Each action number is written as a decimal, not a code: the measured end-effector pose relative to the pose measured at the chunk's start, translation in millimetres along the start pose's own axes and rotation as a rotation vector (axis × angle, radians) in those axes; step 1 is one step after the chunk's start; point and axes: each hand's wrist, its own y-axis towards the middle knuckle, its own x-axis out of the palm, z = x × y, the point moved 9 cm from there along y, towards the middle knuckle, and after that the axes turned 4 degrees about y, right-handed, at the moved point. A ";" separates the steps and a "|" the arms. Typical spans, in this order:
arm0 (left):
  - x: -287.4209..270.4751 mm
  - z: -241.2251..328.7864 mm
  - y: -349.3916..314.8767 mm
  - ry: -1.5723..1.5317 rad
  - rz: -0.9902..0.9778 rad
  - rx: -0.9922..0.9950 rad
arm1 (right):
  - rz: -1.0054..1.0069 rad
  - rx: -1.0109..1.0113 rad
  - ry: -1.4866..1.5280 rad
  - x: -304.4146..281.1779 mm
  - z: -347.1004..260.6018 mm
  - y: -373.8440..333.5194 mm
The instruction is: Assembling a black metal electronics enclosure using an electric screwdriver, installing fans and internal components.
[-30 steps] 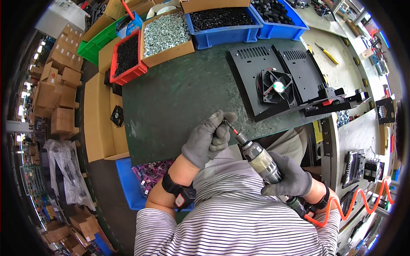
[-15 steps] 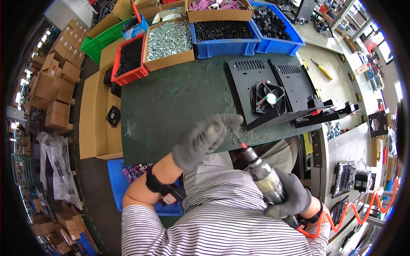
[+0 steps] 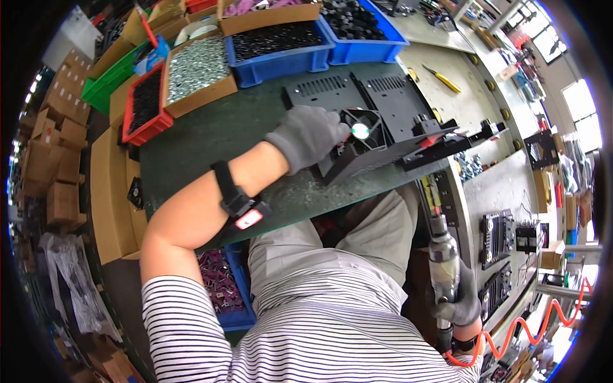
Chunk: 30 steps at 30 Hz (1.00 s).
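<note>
Gripping driver, right hand closed; left hand curled beside fan

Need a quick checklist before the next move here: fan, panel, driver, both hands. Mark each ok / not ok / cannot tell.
1. Square black plastic fan on the slotted black metal panel: ok, lies on it.
2. Grey-gloved left hand at the fan: ok, at its left side.
3. Small fastener in the left fingertips: cannot tell, the glove hides any.
4. Grey-and-beige cylindrical driver held: ok, in the grey-gloved right hand.
5. Driver tip clear of the fan: ok, apart from it.
6. Yellow-handled tool clear of the panel: ok, lies apart, beyond its right side.
</note>
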 end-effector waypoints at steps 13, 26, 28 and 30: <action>-26.3 -31.2 7.0 -1.096 -0.202 -0.333 | -0.083 0.019 -0.061 -21.2 2.6 52.2; 11.6 5.1 25.7 -1.344 -0.425 -0.039 | -0.050 0.166 -0.011 -18.2 -5.7 59.2; 13.6 0.8 30.2 -1.414 -0.391 -0.072 | -0.052 0.197 0.039 -15.4 -5.6 62.0; 16.5 -6.4 34.1 -1.476 -0.372 -0.129 | -0.051 0.232 0.044 -12.2 -6.0 61.2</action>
